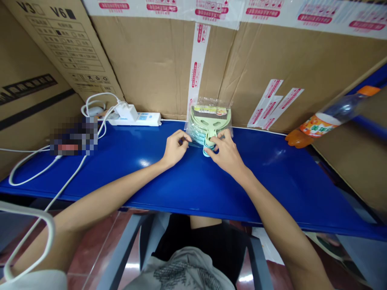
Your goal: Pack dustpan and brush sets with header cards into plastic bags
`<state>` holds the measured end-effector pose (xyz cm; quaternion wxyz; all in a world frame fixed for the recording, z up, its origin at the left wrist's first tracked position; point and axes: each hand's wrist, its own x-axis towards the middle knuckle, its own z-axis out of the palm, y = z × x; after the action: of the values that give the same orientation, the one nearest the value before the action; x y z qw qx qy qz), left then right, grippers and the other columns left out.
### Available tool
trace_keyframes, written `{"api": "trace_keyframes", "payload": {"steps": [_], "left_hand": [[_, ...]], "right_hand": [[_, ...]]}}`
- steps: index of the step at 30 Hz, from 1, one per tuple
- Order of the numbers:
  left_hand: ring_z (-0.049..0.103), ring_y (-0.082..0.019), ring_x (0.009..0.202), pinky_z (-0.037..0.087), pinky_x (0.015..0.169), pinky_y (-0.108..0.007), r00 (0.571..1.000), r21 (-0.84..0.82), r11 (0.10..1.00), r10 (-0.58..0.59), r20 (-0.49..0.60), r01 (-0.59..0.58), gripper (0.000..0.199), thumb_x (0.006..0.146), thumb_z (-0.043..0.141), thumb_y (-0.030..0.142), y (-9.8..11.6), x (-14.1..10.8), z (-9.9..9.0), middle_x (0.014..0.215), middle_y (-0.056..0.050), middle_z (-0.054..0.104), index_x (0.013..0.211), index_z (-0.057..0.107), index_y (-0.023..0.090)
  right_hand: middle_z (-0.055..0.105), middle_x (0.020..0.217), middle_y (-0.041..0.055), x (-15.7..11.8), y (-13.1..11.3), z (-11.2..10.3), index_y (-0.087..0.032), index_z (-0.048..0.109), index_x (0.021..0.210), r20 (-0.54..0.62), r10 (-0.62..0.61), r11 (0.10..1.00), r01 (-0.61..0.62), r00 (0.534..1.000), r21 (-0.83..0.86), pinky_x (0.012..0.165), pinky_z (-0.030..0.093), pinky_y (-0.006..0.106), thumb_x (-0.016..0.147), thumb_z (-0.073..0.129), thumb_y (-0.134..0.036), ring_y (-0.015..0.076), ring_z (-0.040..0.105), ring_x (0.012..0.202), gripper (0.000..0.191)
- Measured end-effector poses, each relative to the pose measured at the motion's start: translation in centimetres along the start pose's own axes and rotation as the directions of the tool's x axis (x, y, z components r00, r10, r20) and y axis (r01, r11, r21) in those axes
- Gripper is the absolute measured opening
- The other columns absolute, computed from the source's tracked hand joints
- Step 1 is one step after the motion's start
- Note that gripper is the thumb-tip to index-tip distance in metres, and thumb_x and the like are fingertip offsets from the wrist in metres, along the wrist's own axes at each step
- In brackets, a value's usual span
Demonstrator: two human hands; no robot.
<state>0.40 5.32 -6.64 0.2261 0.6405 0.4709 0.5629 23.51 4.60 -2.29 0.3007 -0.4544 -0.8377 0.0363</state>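
Note:
A stack of pale green and light blue plastic pieces with handles lies at the back of the blue table, partly inside a clear plastic bag. A dark band and a yellow label cross the top piece. My right hand has its thumb and fingers around the stacked handles, which point towards me. At the bag's left edge, my left hand is curled with thumb and index finger close together. Whether those fingertips grip the bag's edge cannot be made out.
Tall cardboard walls the back of the blue table. At the left are a white power strip, white cables and a blurred-out object. An orange drink bottle leans at the right.

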Motion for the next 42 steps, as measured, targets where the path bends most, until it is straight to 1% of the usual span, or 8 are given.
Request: {"api": "trace_keyframes", "payload": {"steps": [5,9,14,17,25,29,37,42], "left_hand": [[0.068,-0.015,0.086,0.054,0.066,-0.022,0.99,-0.047,0.998,-0.046,-0.136,0.04,0.034,0.079,0.058,-0.001,-1.3,0.4,0.1,0.106,-0.004,0.07,0.103,0.066,0.021],[0.072,-0.021,0.106,0.061,0.082,-0.031,0.97,-0.116,0.979,-0.186,-0.158,0.169,0.043,0.079,0.065,0.004,-2.5,0.7,0.4,0.127,-0.009,0.068,0.118,0.061,0.022],[0.07,-0.032,0.134,0.052,0.122,-0.054,0.957,-0.221,0.936,-0.244,0.157,0.275,0.054,0.081,0.076,0.015,-2.7,0.9,0.7,0.141,-0.015,0.073,0.133,0.064,0.019],[0.064,-0.036,0.145,0.045,0.13,-0.058,0.938,-0.303,0.913,-0.184,0.295,0.274,0.064,0.08,0.082,0.024,-2.6,1.0,0.5,0.152,-0.016,0.069,0.142,0.064,0.018],[0.049,-0.042,0.161,0.035,0.136,-0.062,0.892,-0.368,0.876,-0.136,0.431,0.312,0.085,0.071,0.091,0.024,-2.2,1.9,0.4,0.167,-0.016,0.06,0.153,0.067,0.019],[0.052,-0.042,0.158,0.034,0.135,-0.063,0.903,-0.397,0.858,-0.158,0.4,0.326,0.088,0.067,0.094,0.023,-2.2,2.2,1.0,0.165,-0.016,0.061,0.151,0.068,0.02],[0.057,-0.041,0.154,0.037,0.136,-0.062,0.94,-0.522,0.785,-0.234,0.248,0.333,0.066,0.062,0.094,0.018,-1.0,1.6,1.4,0.151,-0.013,0.073,0.126,0.079,0.017],[0.063,-0.039,0.148,0.039,0.136,-0.059,0.92,-0.63,0.68,-0.358,0.161,0.375,0.056,0.057,0.092,0.012,0.0,1.0,1.2,0.139,-0.012,0.079,0.112,0.083,0.016]], "right_hand": [[0.052,0.119,0.0121,0.2,0.0,-0.2,-0.02,0.071,0.104,-0.056,-0.01,0.999,0.012,0.998,0.032,0.085,0.063,0.049,0.106,0.066,-0.039,0.0217,0.066,0.082,0.02],[0.053,0.125,0.0121,0.4,0.5,-0.3,-0.021,0.072,0.113,-0.118,-0.012,0.995,0.023,0.993,0.092,0.089,0.063,0.049,0.107,0.064,-0.039,0.019,0.062,0.078,0.02],[0.056,0.127,0.0121,0.7,1.1,0.0,-0.023,0.07,0.11,-0.16,-0.001,0.977,0.034,0.987,0.209,0.094,0.064,0.05,0.106,0.066,-0.035,0.0198,0.064,0.08,0.014],[0.056,0.128,0.0128,0.8,1.3,0.1,-0.022,0.069,0.111,-0.143,0.003,0.973,0.03,0.99,0.23,0.092,0.064,0.05,0.105,0.066,-0.036,0.0211,0.067,0.083,0.015],[0.056,0.13,0.0134,1.1,1.6,-0.3,-0.023,0.071,0.112,-0.108,0.001,0.992,0.012,0.994,0.123,0.103,0.06,0.052,0.105,0.065,-0.031,0.0287,0.071,0.101,0.013],[0.056,0.133,0.0149,1.4,1.7,0.0,-0.022,0.07,0.112,-0.11,0.008,0.995,0.004,0.994,0.104,0.105,0.059,0.053,0.105,0.064,-0.03,0.0283,0.072,0.098,0.013],[0.051,0.139,0.0168,1.7,1.1,1.2,-0.021,0.068,0.109,-0.067,-0.018,0.987,0.029,0.998,0.158,0.099,0.061,0.051,0.108,0.059,-0.028,0.0245,0.071,0.09,0.012],[0.049,0.14,0.0161,2.0,0.9,1.9,-0.021,0.069,0.112,-0.042,-0.041,0.982,0.048,0.998,0.184,0.1,0.061,0.049,0.108,0.059,-0.027,0.023,0.07,0.09,0.012]]}}
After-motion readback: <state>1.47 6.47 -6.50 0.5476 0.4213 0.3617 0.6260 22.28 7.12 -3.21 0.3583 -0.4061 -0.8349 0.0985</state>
